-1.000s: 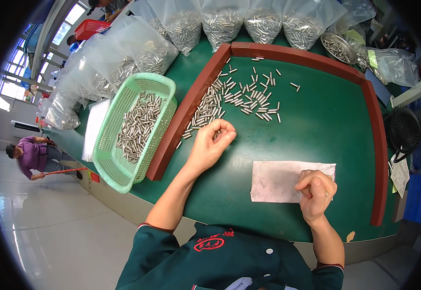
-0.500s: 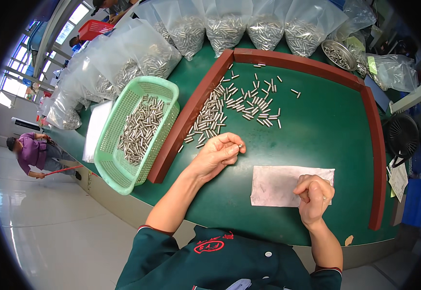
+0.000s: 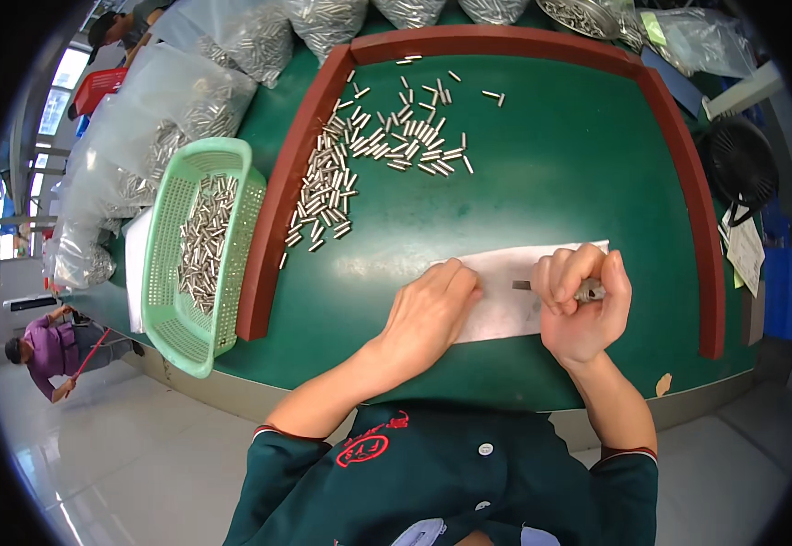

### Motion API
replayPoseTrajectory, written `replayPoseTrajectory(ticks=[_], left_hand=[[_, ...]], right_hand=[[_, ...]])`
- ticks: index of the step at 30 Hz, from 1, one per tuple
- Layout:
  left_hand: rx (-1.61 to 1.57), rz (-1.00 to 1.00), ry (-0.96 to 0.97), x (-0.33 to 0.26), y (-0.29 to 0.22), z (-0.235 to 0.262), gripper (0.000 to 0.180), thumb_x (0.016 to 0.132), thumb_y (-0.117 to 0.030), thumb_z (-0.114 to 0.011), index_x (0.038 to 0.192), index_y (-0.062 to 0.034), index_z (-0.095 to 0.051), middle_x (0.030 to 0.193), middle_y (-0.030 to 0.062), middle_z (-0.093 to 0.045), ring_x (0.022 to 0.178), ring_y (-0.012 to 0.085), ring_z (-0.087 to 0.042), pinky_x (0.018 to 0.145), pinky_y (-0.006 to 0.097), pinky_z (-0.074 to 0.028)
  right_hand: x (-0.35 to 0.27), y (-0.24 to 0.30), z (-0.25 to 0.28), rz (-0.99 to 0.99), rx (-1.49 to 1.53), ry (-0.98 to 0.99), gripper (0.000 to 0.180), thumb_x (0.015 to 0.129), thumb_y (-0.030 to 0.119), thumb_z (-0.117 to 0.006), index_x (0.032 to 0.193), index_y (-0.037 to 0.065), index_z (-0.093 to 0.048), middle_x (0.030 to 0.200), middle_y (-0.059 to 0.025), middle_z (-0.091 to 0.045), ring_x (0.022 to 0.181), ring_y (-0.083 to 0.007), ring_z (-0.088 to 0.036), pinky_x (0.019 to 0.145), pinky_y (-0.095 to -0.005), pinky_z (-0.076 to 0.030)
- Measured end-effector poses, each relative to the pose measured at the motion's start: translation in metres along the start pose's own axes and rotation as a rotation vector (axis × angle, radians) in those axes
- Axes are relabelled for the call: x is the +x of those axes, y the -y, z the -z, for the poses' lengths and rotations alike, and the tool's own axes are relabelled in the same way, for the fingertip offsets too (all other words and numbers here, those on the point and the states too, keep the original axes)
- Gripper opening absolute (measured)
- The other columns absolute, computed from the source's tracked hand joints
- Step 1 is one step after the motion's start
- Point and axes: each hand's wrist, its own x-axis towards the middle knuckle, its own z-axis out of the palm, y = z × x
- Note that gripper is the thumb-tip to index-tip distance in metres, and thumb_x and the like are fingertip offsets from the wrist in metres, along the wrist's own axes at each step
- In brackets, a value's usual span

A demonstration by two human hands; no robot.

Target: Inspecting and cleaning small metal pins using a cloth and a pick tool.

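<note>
Here the left hand [image 3: 428, 314] lies flat, fingers together, on the near end of a white sheet [image 3: 514, 296], apparently to pin it to the green worktop [image 3: 550, 182]. The right hand [image 3: 582, 305] is curled shut on a small metal pin [image 3: 587, 291], with a dark stub showing just at 9 o'clock of the knuckles, over the sheet; the closed grip seems meant to steady the pin against the paper. At 11 o'clock of the hands, loose pins [image 3: 368, 155] lie scattered inside a red-brown rail [image 3: 273, 227] that would keep them from rolling off. Beyond the rail, at 9 o'clock, a green basket [image 3: 164, 300] holds more pins. Clear bags of pins [image 3: 196, 100] crowd the far edge; a black fan [image 3: 741, 164] stands at 2 o'clock. Nothing lies between hands and pins
</note>
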Motion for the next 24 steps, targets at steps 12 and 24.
replayPoseTrajectory(ticks=[12, 24], left_hand=[[0.168, -0.031, -0.046, -0.003, 0.006, -0.006, 0.01, 0.068, 0.001, -0.063, 0.073, -0.0009, -0.054, 0.056, 0.0075, -0.047, 0.046, 0.019, -0.045, 0.043, 0.03, -0.036], [0.185, 0.019, -0.042, -0.005, 0.003, -0.006, 0.008, 0.068, 0.0, -0.062, 0.071, -0.0016, -0.054, 0.061, 0.0098, -0.052, 0.054, 0.027, -0.052, 0.05, 0.034, -0.041]], right_hand=[[-0.001, -0.021, 0.0, -0.253, 0.179, -0.009, 0.048, 0.09, 0.037, -0.023, 0.05, 0.012, -0.024, 0.041, 0.0028, -0.023, 0.04, -0.0086, -0.014, 0.042, -0.0251, -0.017], [0.002, -0.025, 0.001, -0.289, 0.167, 0.031, 0.049, 0.091, 0.037, -0.022, 0.048, 0.013, -0.023, 0.04, 0.0035, -0.021, 0.039, -0.0084, -0.013, 0.041, -0.0254, -0.015]])
